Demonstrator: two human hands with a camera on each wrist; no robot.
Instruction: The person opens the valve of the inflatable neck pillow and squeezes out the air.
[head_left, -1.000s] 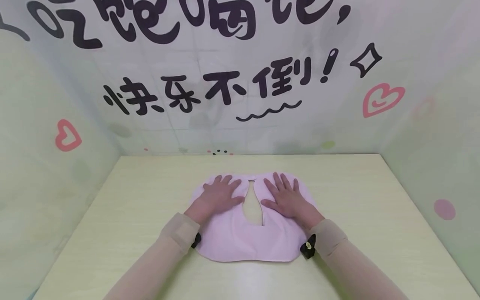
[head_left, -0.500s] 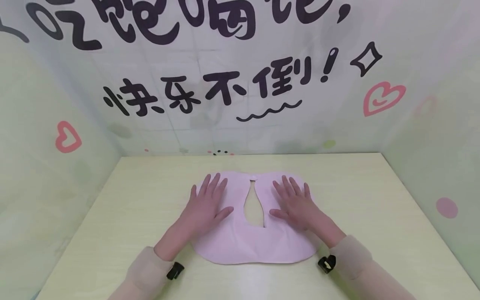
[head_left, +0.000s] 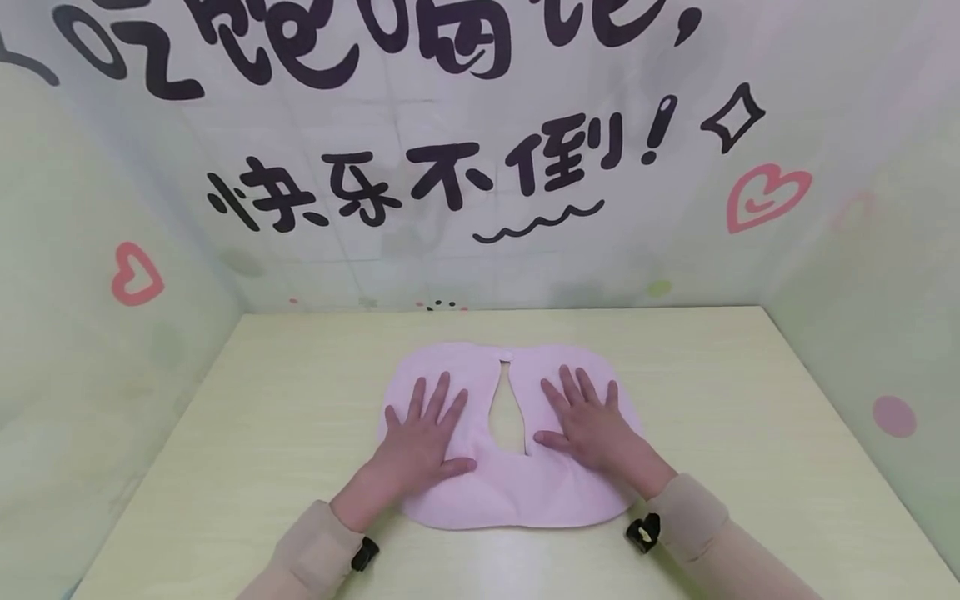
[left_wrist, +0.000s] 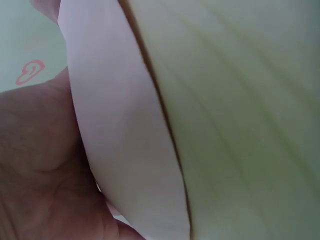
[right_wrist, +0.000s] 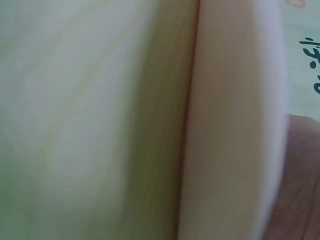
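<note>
A pale pink bib (head_left: 517,492) lies spread out on the table, its teardrop-shaped neck opening in the middle and its small fastened tab (head_left: 506,355) at the far edge. My left hand (head_left: 416,446) rests flat on the bib's left half, fingers spread and pointing away from me. On the right half lies my right hand (head_left: 596,429), its fingers also straight and spaced apart. In both wrist views the bib's edge (left_wrist: 125,125) shows close up beside part of the palm, and the fingertips are hidden.
The bib lies on a pale wood-grain table (head_left: 285,400). A printed white wall (head_left: 420,267) with black lettering stands behind it, and side walls enclose the left and right. A black strap piece (head_left: 643,533) hangs under the right wrist.
Both hands have slid toward me and outward over the bib, the left one going out to the side first. The bib's lower right corner lies spread a little wider.
</note>
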